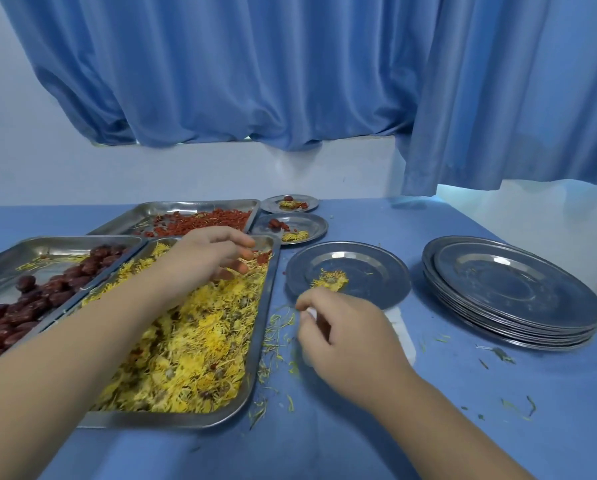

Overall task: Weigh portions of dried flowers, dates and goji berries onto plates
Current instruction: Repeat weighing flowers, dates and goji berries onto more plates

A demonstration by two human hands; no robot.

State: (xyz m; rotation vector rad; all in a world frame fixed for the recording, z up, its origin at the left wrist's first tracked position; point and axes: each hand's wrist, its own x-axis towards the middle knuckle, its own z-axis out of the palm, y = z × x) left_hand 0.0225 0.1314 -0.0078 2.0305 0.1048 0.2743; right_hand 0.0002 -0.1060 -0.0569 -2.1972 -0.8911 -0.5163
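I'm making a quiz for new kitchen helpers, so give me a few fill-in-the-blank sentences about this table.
1. The left hand reaches into the tray of ____ dried flowers.
2. The dates lie in the tray to the ____ of it.
3. The plate beyond the right hand holds a dried ____ but no dates.
4. The spare plates on the right are ____ in one pile.
Missing words: yellow; left; flower; stacked.

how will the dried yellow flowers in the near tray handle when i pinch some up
Probably very light and crumbly: the dried flowers lie as thin loose strands. Likely to shed, since stray petals litter the cloth beside the tray.
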